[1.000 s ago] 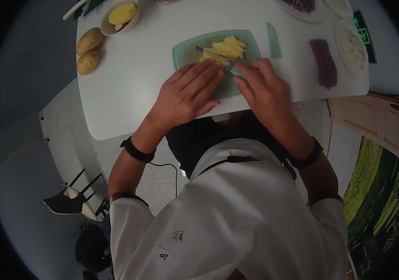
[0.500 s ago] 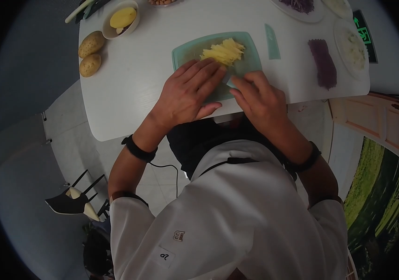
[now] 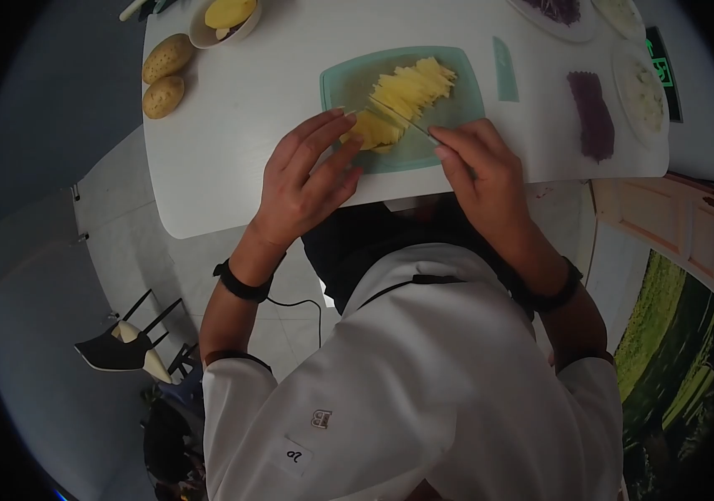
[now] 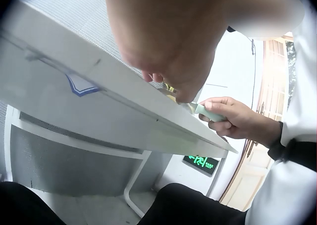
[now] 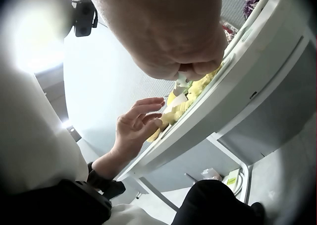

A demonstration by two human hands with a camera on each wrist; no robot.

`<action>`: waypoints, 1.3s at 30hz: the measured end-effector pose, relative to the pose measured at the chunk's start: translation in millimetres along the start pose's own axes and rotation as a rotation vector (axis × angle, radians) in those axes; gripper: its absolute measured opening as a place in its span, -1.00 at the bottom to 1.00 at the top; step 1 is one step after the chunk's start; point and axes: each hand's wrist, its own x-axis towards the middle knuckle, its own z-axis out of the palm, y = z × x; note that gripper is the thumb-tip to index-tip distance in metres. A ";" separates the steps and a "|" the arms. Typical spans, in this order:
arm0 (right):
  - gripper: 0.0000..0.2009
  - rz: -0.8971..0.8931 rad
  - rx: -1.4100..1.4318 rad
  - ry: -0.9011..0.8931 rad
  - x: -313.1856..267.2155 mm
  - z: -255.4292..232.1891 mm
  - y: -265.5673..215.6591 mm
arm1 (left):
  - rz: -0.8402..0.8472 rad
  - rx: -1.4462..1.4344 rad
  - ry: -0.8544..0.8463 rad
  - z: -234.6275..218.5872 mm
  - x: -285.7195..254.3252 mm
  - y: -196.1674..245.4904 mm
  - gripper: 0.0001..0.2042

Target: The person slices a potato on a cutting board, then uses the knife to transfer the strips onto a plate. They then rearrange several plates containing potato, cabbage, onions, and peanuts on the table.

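On the green cutting board [image 3: 340, 83] lie yellow potato strips [image 3: 414, 88] and, left of them, a fanned group of potato slices [image 3: 376, 131]. My left hand [image 3: 303, 177] is at the left end of the slices, fingers spread and lightly bent, fingertips right at them. In my right hand [image 3: 486, 167] I grip a knife [image 3: 399, 119], its thin blade pointing up and left between strips and slices. The left wrist view shows its pale green handle [image 4: 210, 114] in my curled fingers.
Two unpeeled potatoes [image 3: 167, 58] and a bowl [image 3: 243, 32] with peeled potato are at the left. Right of the board lie a pale green blade-shaped piece [image 3: 505, 71] and a purple cloth-like strip [image 3: 592, 117]. Plates of cut food [image 3: 641, 96] stand along the right edge.
My left hand has lifted from flat on the potato and shifted left, uncovering the slices. The knife has moved up and left, its blade now between slices and strips.
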 end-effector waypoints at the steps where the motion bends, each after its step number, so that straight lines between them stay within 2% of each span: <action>1: -0.80 0.001 -0.010 -0.017 0.4 1.3 0.5 | -0.004 -0.002 0.001 1.4 -2.3 -1.2 -0.53; 12: -0.79 0.034 -0.075 -0.100 1.9 8.3 -1.3 | 0.058 0.032 0.009 16.5 3.7 -3.1 -0.76; 24: -0.77 0.031 -0.109 -0.145 2.4 6.3 -1.3 | 0.045 -0.032 -0.010 23.5 2.2 -3.2 -0.70; 27: -0.76 0.018 -0.114 -0.146 2.4 1.3 -6.0 | 0.073 0.007 -0.012 23.6 5.0 -4.2 -0.80; 29: -0.74 -0.040 -0.133 -0.170 1.1 -1.7 -6.9 | 0.084 0.013 -0.012 23.9 5.7 -3.7 -0.79; 39: -0.70 -0.052 -0.170 -0.245 7.2 -8.0 -9.3 | 0.070 -0.014 -0.029 23.8 6.7 -2.4 -0.75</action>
